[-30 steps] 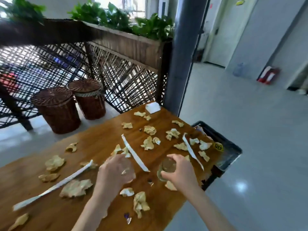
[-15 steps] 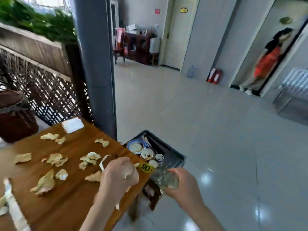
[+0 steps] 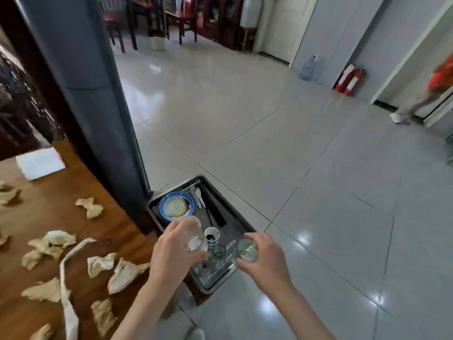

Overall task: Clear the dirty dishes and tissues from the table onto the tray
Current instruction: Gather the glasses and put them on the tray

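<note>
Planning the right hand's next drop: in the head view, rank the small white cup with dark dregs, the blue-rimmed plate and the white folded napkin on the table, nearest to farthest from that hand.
1. Small white cup with dark dregs, on the tray, just left of the right hand.
2. Blue-rimmed plate, at the tray's far left end.
3. White folded napkin, far left on the wooden table's back corner.

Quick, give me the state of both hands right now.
Left hand: closed around a clear glass, above the tray.
Right hand: closed around a second glass, above the tray's edge.
</note>
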Tool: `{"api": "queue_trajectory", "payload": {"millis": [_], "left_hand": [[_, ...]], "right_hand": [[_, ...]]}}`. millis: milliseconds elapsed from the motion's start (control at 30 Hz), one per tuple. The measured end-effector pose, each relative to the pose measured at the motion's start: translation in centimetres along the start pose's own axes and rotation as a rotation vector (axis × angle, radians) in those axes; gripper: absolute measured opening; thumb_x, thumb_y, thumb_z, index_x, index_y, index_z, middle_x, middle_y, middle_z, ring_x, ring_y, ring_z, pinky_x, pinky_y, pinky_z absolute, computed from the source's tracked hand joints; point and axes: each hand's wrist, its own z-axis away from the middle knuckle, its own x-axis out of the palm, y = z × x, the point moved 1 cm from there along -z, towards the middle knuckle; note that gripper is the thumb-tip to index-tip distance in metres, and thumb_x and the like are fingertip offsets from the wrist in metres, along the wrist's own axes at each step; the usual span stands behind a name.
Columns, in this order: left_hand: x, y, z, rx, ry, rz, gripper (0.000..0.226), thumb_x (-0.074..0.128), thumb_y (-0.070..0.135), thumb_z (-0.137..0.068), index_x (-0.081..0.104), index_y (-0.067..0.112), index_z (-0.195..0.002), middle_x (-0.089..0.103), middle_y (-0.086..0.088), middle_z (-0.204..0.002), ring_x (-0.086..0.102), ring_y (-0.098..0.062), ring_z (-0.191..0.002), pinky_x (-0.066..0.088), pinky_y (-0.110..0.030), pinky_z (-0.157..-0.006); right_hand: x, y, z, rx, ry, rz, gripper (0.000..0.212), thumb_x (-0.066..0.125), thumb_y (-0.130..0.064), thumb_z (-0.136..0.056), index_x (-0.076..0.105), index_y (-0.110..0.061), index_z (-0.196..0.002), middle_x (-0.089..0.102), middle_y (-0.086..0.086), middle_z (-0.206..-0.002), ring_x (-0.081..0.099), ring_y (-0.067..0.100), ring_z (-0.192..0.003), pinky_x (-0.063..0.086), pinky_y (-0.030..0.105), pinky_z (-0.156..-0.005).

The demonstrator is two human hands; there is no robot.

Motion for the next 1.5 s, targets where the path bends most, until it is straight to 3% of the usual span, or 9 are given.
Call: {"api": "queue_trajectory", "payload": {"millis": [167, 467, 567, 667, 867, 1000, 1167, 1300, 1500], "left_hand": [[5.0, -0.4, -4.4, -0.073, -0.005, -0.038, 0.064, 0.091, 0.022, -0.051, 0.066, 0.02, -0.11, 0.062, 0.007, -0.107, 0.056, -0.017, -0.092, 0.045, -0.031, -0.079], [15.1, -2.3, -9.2, -0.296, 0.073, -0.062, 0.06, 0.089, 0.016, -0.053, 0.064, 0.022, -0.108, 0.057, 0.013, -0.101, 0.052, -0.008, -0.09, 0.036, -0.016, -0.079], [18.2, -3.1, -10.4, -0.384, 0.12, -0.072, 0.059, 0.088, 0.016, -0.054, 0.063, 0.024, -0.108, 0.053, 0.014, -0.102, 0.05, -0.005, -0.092, 0.032, -0.01, -0.08], [21.3, -4.0, -11.3, -0.475, 0.176, -0.065, 0.061, 0.089, 0.018, -0.054, 0.062, 0.028, -0.109, 0.052, 0.012, -0.102, 0.049, -0.006, -0.092, 0.036, -0.014, -0.081], [27.1, -6.2, -11.9, -0.554, 0.172, -0.08, 0.066, 0.089, 0.02, -0.057, 0.06, 0.028, -0.116, 0.05, 0.012, -0.104, 0.05, -0.005, -0.094, 0.034, -0.014, -0.082], [30.4, -8.0, -12.0, -0.574, 0.168, -0.092, 0.064, 0.087, 0.02, -0.06, 0.058, 0.027, -0.117, 0.05, 0.011, -0.107, 0.05, -0.004, -0.095, 0.033, -0.003, -0.077], [32.7, -10.4, -12.5, -0.561, 0.152, -0.254, 0.068, 0.088, 0.029, -0.058, 0.057, 0.027, -0.118, 0.056, 0.01, -0.11, 0.048, -0.011, -0.104, 0.036, -0.021, -0.09], [33.7, -11.4, -12.7, -0.518, 0.104, -0.499, 0.067, 0.084, 0.045, -0.058, 0.056, 0.031, -0.117, 0.059, 0.013, -0.111, 0.048, -0.011, -0.111, 0.016, -0.04, -0.11], [34.6, -12.5, -13.3, -0.513, -0.031, -0.67, 0.068, 0.077, 0.054, -0.063, 0.051, 0.032, -0.122, 0.059, 0.012, -0.118, 0.042, -0.015, -0.124, 0.0, -0.046, -0.109]], "right_hand": [[-0.5, 3.3, -7.9, -0.017, -0.051, -0.003, 0.055, 0.077, -0.026, -0.066, 0.058, -0.023, -0.118, 0.052, -0.015, -0.103, 0.051, 0.005, -0.093, 0.035, 0.011, -0.081], [2.1, 10.4, -18.9, -0.18, -0.245, 0.05, 0.055, 0.076, -0.022, -0.071, 0.056, -0.021, -0.122, 0.056, -0.008, -0.115, 0.054, 0.008, -0.102, 0.031, 0.007, -0.081], [3.3, 12.7, -21.9, -0.268, -0.341, 0.058, 0.054, 0.078, -0.02, -0.071, 0.057, -0.02, -0.121, 0.057, -0.007, -0.115, 0.055, 0.011, -0.102, 0.036, 0.011, -0.084], [4.7, 15.1, -24.8, -0.363, -0.412, 0.084, 0.054, 0.077, -0.02, -0.072, 0.056, -0.02, -0.122, 0.057, -0.008, -0.116, 0.055, 0.011, -0.103, 0.039, 0.015, -0.086], [8.1, 19.2, -28.6, -0.463, -0.479, 0.107, 0.055, 0.078, -0.018, -0.071, 0.057, -0.017, -0.121, 0.057, -0.006, -0.117, 0.056, 0.013, -0.103, 0.042, 0.019, -0.087], [10.5, 21.8, -30.4, -0.501, -0.489, 0.138, 0.056, 0.08, -0.019, -0.069, 0.059, -0.017, -0.12, 0.059, -0.007, -0.115, 0.057, 0.013, -0.1, 0.043, 0.019, -0.084], [13.6, 24.4, -31.4, -0.524, -0.509, 0.151, 0.057, 0.081, -0.016, -0.067, 0.06, -0.017, -0.12, 0.059, -0.007, -0.115, 0.057, 0.013, -0.1, 0.039, 0.014, -0.084], [15.4, 25.7, -31.8, -0.533, -0.528, 0.162, 0.057, 0.082, -0.016, -0.066, 0.061, -0.015, -0.119, 0.06, -0.005, -0.115, 0.058, 0.013, -0.1, 0.039, 0.014, -0.083], [17.4, 26.1, -32.3, -0.553, -0.54, 0.18, 0.055, 0.08, -0.015, -0.068, 0.06, -0.016, -0.119, 0.059, -0.005, -0.116, 0.057, 0.014, -0.101, 0.037, 0.013, -0.082]]}}
